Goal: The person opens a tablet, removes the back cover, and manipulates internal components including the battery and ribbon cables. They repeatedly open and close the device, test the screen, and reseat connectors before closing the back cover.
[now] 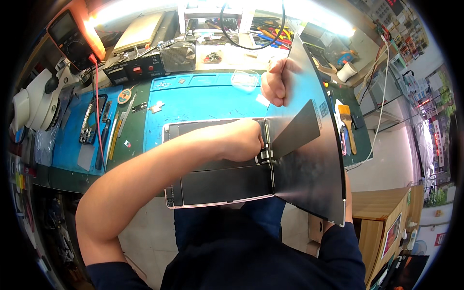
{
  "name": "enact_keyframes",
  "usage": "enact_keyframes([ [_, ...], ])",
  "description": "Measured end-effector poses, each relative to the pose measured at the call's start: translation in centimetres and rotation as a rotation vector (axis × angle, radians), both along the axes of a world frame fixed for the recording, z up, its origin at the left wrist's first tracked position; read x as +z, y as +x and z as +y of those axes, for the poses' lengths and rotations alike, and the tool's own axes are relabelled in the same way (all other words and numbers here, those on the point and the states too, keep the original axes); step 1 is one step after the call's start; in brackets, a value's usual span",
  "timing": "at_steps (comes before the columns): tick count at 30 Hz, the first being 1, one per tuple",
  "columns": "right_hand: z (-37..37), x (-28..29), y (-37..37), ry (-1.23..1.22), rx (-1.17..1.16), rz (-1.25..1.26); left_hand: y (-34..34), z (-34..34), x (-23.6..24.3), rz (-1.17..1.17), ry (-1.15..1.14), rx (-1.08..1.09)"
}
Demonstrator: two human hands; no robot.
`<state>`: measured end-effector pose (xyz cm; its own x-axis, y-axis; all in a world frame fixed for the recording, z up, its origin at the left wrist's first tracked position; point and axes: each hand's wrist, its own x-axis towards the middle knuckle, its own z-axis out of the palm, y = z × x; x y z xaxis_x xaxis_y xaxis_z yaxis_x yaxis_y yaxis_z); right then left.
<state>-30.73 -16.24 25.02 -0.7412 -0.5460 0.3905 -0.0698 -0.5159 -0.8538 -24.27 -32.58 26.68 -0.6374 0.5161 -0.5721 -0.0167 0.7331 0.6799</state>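
Observation:
An opened tablet lies on the bench's near edge, its body [222, 186] flat with dark battery panels showing. Its display panel [309, 179] stands tilted up at the right, metallic inner side facing left. My left hand [244, 140] is closed over the body's right end, at the flex cables [263, 155] by the joint. Its fingertips point down and are mostly hidden, so what they pinch does not show. Round the panel's far edge curl the fingers of my right hand [273, 83], holding it up. The panel hides most of my right forearm.
Under the tablet lies a blue work mat [193, 104]. A clear dish [245, 80] sits beside my right hand. Phone frame [92, 118], pry tools [115, 135] and microscope [38, 104] are on the left, with a multimeter [72, 36] behind. A brush [347, 126] lies right of the panel.

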Motion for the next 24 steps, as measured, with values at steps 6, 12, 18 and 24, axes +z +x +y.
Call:
enact_keyframes([
  [6,0.0,-0.2,0.0,-0.005,-0.015,-0.006,-0.1,0.3,0.1,-0.02,-0.055,0.027],
  [12,0.6,0.1,0.3,-0.03,-0.021,-0.005,-0.1,0.2,0.0,0.014,0.027,-0.034],
  [18,-1.6,0.7,1.9,-0.008,-0.134,-0.097,1.4,-1.6,-2.7,0.175,0.455,0.029],
  [24,-2.7,1.7,2.3,0.076,-0.149,-0.053,-1.2,-2.2,-3.0,0.198,0.43,-0.005],
])
